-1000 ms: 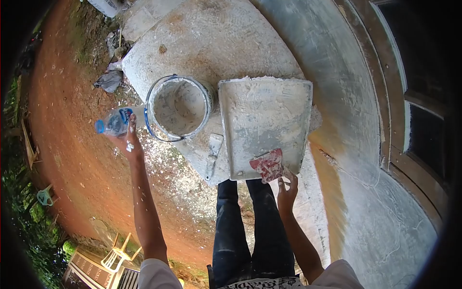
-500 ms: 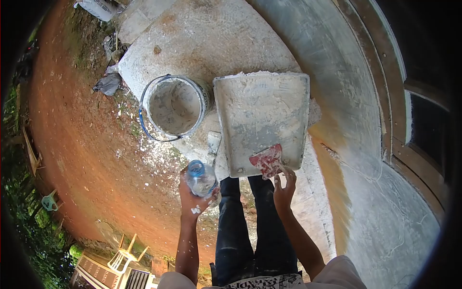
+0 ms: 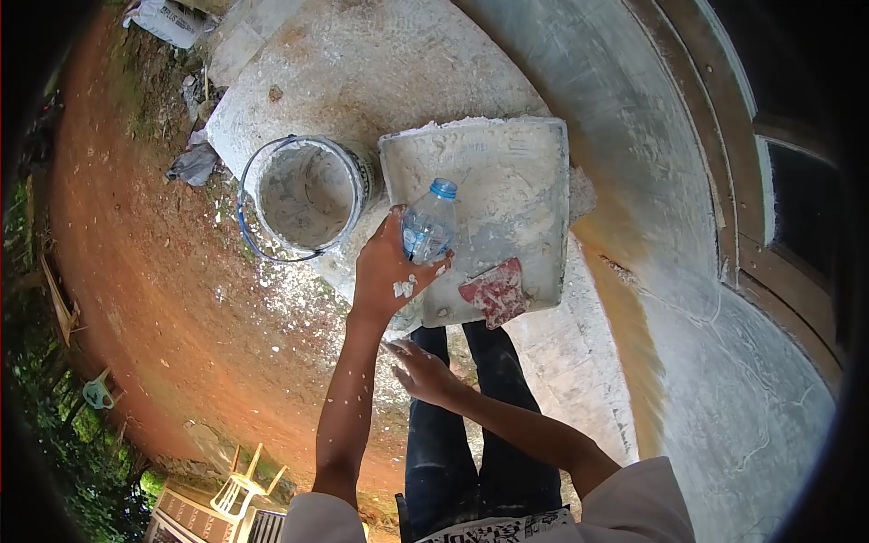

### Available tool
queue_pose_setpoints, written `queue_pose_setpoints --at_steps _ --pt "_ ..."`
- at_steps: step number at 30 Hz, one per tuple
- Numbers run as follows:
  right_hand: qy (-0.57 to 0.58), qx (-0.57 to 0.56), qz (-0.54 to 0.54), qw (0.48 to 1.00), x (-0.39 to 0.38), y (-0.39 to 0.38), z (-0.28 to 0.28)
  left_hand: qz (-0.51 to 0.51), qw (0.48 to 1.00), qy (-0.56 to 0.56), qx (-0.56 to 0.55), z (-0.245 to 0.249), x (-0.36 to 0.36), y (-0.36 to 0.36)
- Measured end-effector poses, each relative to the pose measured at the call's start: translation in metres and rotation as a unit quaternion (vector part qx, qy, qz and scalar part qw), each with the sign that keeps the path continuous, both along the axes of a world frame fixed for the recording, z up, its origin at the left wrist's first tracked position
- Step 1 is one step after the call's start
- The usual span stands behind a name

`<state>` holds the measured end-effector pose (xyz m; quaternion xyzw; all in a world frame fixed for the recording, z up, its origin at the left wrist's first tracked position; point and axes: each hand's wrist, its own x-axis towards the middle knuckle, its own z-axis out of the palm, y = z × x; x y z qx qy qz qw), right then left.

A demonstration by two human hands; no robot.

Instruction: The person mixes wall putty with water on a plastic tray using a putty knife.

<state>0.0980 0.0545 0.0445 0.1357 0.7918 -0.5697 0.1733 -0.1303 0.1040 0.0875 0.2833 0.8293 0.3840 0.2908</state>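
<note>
My left hand (image 3: pixel 391 269), spotted with white, is closed around a clear plastic bottle (image 3: pixel 429 224) with a blue cap. The bottle is tilted and stands out over the left part of a plaster-smeared tray (image 3: pixel 534 217). Below it, my right hand (image 3: pixel 429 373) reaches across my legs toward the left forearm, fingers stretched out and holding nothing. A red scraper (image 3: pixel 496 291), caked with white, lies at the tray's near edge, apart from both hands. The paint brush or knife seen earlier between bucket and tray is mostly hidden behind my left hand.
A bucket (image 3: pixel 355 193) with a blue handle and white residue inside stands left of the tray. Dark plastic scraps (image 3: pixel 193 166) and a white sack (image 3: pixel 167 22) lie farther off. A wall (image 3: pixel 634 118) rises on the right; a yellow chair (image 3: pixel 237 493) stands at lower left.
My left hand has carried the bottle up and right, over the tray. My right hand has left the scraper and moved left and down across my legs. The view has shifted slightly.
</note>
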Motion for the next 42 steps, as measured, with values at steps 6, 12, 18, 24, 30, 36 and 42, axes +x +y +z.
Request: queue_pose_setpoints --at_steps 6,12,18,24,30,36,42 --pt "-0.063 0.079 -0.093 0.991 -0.035 -0.045 -0.046 -0.015 0.999 0.014 0.044 -0.022 0.001 0.009" --pt "-0.044 0.138 -0.108 0.984 -0.043 -0.061 -0.076 -0.007 1.0 0.017 0.001 -0.029 0.007 0.013" --pt "0.011 0.246 -0.262 0.933 -0.057 -0.052 -0.056 0.02 0.999 0.0 -0.027 -0.026 0.008 0.016" --pt "-0.107 0.104 -0.269 0.952 -0.047 -0.055 -0.055 0.037 0.998 0.004 -0.048 -0.033 0.007 0.014" --pt "-0.189 -0.027 -0.322 0.928 -0.049 -0.06 -0.049 0.023 0.999 0.011 -0.035 -0.042 0.007 0.01" --pt "-0.147 -0.171 -0.322 0.92 -0.032 -0.082 -0.082 0.038 0.997 -0.007 -0.061 -0.036 0.003 0.015" --pt "-0.242 -0.37 -0.33 0.834 -0.022 -0.055 -0.052 0.036 0.999 -0.014 -0.037 -0.03 0.001 0.018"
